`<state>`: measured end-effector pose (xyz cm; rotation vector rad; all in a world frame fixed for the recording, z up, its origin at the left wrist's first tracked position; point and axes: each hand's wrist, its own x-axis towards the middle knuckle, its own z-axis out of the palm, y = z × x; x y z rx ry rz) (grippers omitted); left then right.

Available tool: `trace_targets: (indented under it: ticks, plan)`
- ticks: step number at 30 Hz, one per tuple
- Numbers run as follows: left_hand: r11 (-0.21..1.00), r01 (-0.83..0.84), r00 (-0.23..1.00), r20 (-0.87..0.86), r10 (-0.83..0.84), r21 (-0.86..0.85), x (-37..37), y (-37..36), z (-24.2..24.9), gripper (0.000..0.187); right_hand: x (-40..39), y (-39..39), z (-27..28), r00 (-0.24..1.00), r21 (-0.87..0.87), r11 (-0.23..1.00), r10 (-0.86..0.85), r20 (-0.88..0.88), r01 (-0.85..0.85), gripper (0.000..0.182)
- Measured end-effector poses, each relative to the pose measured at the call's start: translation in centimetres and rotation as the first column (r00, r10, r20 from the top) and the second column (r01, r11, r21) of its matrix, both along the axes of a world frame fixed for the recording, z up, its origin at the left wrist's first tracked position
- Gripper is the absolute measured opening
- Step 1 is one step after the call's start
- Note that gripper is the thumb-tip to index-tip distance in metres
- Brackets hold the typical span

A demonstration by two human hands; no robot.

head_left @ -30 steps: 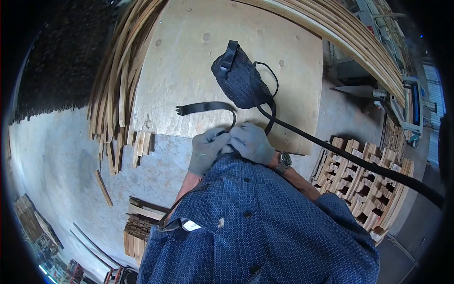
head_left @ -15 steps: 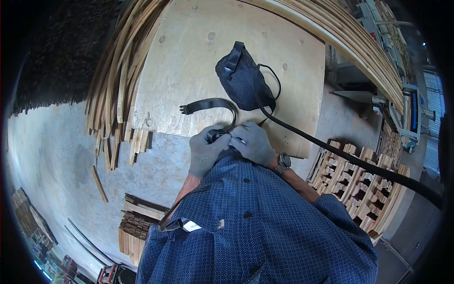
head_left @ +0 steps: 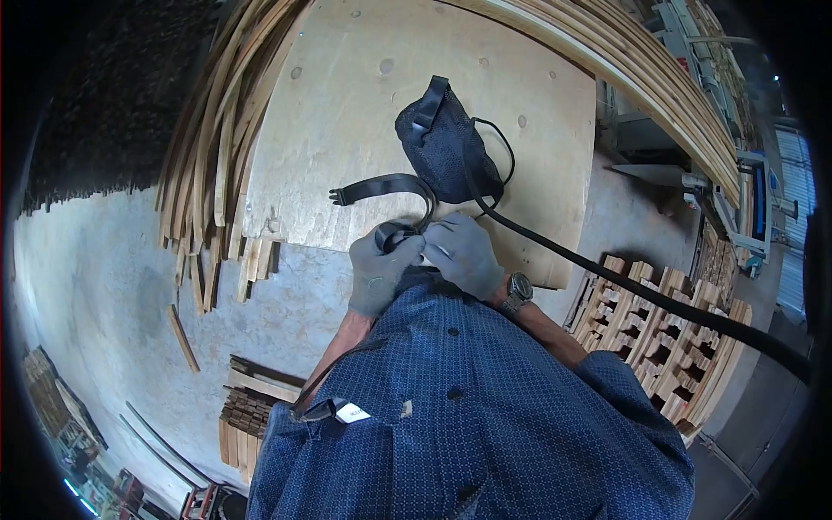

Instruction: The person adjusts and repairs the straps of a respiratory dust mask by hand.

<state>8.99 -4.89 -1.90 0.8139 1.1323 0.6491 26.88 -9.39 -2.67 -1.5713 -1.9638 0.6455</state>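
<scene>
My left hand (head_left: 378, 270), in a grey glove, is closed around a looped part of a black webbing strap (head_left: 390, 184). The strap's free end, with a plastic side-release buckle prong (head_left: 337, 198), curves over the plywood board (head_left: 338, 113). Right against it, my gloved right hand (head_left: 464, 256) pinches the strap just in front of my blue patterned shirt (head_left: 433, 347). The fingertips of both hands nearly touch and hide what lies between them. Beyond the hands, a black mesh pouch (head_left: 446, 156) with its own strap and buckle rests on the board.
A thick black cable or hose (head_left: 607, 282) runs from near the pouch to the lower right. Long wooden strips (head_left: 230, 130) lie along the board's left side, with more strips (head_left: 641, 61) at upper right. Stacked notched wood pieces (head_left: 659, 334) stand at right.
Both hands have shifted slightly, with the right hand raised a little away from my body. The strap's curve moved slightly. The pouch and cable stay where they were.
</scene>
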Motion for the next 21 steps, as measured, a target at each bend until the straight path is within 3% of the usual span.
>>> trace_targets:
  ticks: [3, 4, 5, 7, 11, 18, 21]
  plan:
    - [0.997, -0.003, 1.000, -0.006, 0.004, 0.078, 0.0, 0.2, -0.5, 0.027, 0.6, -0.1, -0.2, 0.995, 0.128, 0.992, -0.012, 0.103, -0.002, 0.009]
    - [0.999, -0.043, 0.999, 0.019, 0.043, -0.008, 0.0, 0.3, -0.2, 0.027, 0.9, -0.2, -0.1, 0.995, 0.126, 0.992, -0.009, 0.102, -0.004, 0.009]
    - [0.992, -0.079, 0.996, 0.041, 0.084, -0.093, 0.1, 0.5, 0.1, 0.027, 1.4, 0.0, 0.1, 0.989, 0.056, 0.998, -0.014, 0.147, 0.006, 0.009]
    - [0.990, -0.089, 0.994, 0.061, 0.096, -0.105, 0.4, 0.5, 0.2, 0.022, 1.7, -0.1, 0.2, 0.980, -0.019, 0.999, -0.022, 0.196, 0.026, 0.010]
    - [0.983, -0.057, 0.986, 0.142, 0.082, -0.174, 0.9, 0.2, -0.9, 0.011, 1.6, 0.3, -0.4, 0.990, 0.060, 0.998, 0.003, 0.143, -0.011, 0.011]
    - [0.969, -0.030, 0.979, 0.188, 0.078, -0.246, 1.4, 0.0, -0.7, 0.013, 2.5, 0.2, -2.5, 0.993, 0.124, 0.992, 0.018, 0.120, -0.033, 0.012]
    - [0.964, -0.147, 0.980, 0.100, 0.173, -0.222, 1.4, 0.1, 1.1, 0.012, 2.6, 0.1, -2.1, 0.998, 0.071, 0.997, -0.009, 0.062, 0.004, 0.015]
